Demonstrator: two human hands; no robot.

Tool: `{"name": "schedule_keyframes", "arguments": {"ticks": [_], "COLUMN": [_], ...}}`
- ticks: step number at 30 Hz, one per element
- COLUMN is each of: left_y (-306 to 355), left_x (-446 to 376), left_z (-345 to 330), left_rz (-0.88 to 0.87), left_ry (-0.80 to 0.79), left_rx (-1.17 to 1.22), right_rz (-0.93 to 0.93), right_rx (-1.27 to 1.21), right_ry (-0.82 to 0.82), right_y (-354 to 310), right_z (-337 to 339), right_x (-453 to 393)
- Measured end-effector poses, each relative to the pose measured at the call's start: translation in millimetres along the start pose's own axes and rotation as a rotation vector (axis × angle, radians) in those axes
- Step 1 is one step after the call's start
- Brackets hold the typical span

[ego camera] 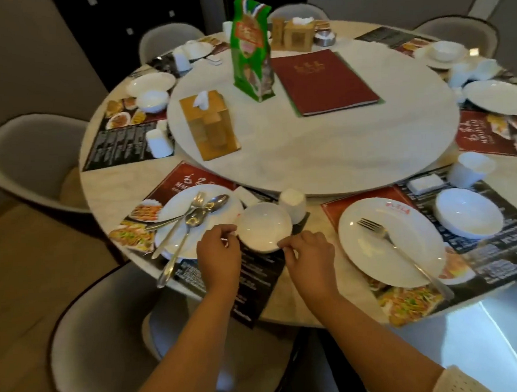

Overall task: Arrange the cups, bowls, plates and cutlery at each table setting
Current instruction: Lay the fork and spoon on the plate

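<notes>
Both hands pinch the small white bowl (263,227) by its rim, left hand (219,252) and right hand (309,254) on opposite sides, on the placemat (255,274) between 2 plates; glazed ceramic, probably light, stiff, slick and chippable.

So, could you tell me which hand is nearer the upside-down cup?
Right. The right hand holds the bowl just below the cup; the left hand is at the bowl's far side.
</notes>
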State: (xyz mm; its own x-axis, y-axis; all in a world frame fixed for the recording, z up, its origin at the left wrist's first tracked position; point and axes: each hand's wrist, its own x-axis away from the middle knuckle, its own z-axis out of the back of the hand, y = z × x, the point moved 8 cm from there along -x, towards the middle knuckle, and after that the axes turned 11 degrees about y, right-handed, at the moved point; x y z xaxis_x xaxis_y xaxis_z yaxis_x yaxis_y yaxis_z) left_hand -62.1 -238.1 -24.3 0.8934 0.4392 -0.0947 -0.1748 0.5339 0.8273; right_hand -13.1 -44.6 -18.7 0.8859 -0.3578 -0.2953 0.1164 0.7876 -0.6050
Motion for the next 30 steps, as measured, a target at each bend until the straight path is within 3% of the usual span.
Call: {"name": "schedule_keyframes", "arguments": {"ticks": [4,7,14,17,23,30], "left_y": [-45,-69,-64,-66,-71,-24], "left_x": [-29,-45,-72,-80,-81,-52], "left_z": [52,62,44,41,44,35], "left_rz": [0.053,0.052,-0.151,-0.116,0.094,0.268], "left_ry": [0.195,0.151,0.035,0.027,-0.084,-0.205], "left_rx": [-0.282,-0.394,-0.495,-0.516,-0.342,0.193], "right_rz": [0.069,0.083,0.073,0.060,-0.039,-0.283], "right_rx": [-0.034,-0.033,-0.039,-0.043,-0.085,-0.499], "right_ry": [-0.069,-0.087,-0.076,-0.059,-0.085,-0.227], "right_y": [-42,-58,-62,-57,-55,-79], "right_z": [-34,-47,-53,-48,-44,-45], "right_x": [6,9,10,8,3,4]}}
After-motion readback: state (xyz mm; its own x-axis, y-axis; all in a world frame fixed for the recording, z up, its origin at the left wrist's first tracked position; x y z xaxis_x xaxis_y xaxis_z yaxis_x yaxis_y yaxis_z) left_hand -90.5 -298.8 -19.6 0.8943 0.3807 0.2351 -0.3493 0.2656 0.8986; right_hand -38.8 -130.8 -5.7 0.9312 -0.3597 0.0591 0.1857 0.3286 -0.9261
